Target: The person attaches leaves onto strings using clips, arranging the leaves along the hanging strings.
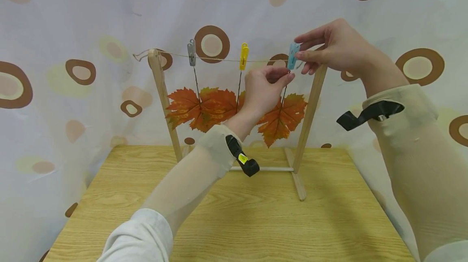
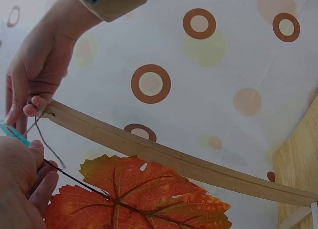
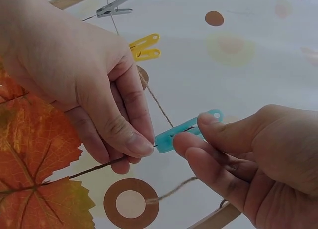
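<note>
At the right end of the string point(image 1: 223, 59), my right hand point(image 1: 338, 48) pinches a light blue clothespin point(image 1: 293, 56) between thumb and fingers. Just below it, my left hand point(image 1: 261, 89) pinches the dark stem point(image 3: 94, 168) of an orange artificial maple leaf point(image 1: 280, 122). The stem's top end meets the clothespin's lower tip in the right wrist view. That leaf point(image 2: 134, 194) hangs beneath my left hand in the left wrist view. Further left, a grey clothespin point(image 1: 191, 53) and a yellow clothespin point(image 1: 243, 56) sit on the string, with leaves point(image 1: 183, 107) hanging by their stems under them.
The string spans a wooden frame with a left post point(image 1: 161, 91) and a right post point(image 1: 310, 111), joined low by a white rod point(image 1: 270, 169). It stands toward the back of a wood-grain table point(image 1: 234, 221). Behind hangs a patterned white cloth point(image 1: 248, 2).
</note>
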Demonstrator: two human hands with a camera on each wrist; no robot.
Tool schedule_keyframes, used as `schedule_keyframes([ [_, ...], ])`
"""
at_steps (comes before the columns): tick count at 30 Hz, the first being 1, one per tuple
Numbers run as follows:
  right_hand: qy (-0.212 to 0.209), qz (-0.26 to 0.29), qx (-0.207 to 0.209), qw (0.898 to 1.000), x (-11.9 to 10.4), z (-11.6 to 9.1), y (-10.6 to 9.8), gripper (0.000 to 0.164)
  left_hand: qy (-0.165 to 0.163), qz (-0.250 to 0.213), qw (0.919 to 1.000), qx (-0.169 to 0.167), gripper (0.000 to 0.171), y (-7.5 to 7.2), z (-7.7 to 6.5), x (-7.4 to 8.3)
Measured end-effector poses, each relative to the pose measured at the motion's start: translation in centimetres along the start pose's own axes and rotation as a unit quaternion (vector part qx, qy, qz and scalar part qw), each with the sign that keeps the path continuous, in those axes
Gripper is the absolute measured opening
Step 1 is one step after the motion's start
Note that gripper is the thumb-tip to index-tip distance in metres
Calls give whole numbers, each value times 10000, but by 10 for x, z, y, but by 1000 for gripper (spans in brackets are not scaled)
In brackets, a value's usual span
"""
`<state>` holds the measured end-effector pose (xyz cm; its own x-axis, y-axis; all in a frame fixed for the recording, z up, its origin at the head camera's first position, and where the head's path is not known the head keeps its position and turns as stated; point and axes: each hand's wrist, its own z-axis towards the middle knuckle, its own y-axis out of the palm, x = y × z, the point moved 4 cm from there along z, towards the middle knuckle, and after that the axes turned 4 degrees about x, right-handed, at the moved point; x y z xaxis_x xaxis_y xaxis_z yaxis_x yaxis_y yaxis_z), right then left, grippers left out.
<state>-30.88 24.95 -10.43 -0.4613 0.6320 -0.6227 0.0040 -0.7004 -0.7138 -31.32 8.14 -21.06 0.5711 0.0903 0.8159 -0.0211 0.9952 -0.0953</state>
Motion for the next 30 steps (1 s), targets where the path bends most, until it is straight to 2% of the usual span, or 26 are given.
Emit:
schedule_keyframes([
  [11, 82, 538, 448, 9975, 8, -12, -7, 50, -55, -11, 10000, 66, 27, -7, -2, -1],
  [18, 92, 919, 741, 9930, 18, -28, -16, 40, -64, 76, 9999, -47, 29, -10, -7, 7],
  [23, -258, 880, 1037, 9904, 22, -39, -17, 36, 8, -27, 9999, -153, 29, -14, -12, 13],
  [30, -678, 876, 1160, 9871, 26, -53, -6, 32, 266, -276, 9971, -654, 30, -18, -24, 22],
])
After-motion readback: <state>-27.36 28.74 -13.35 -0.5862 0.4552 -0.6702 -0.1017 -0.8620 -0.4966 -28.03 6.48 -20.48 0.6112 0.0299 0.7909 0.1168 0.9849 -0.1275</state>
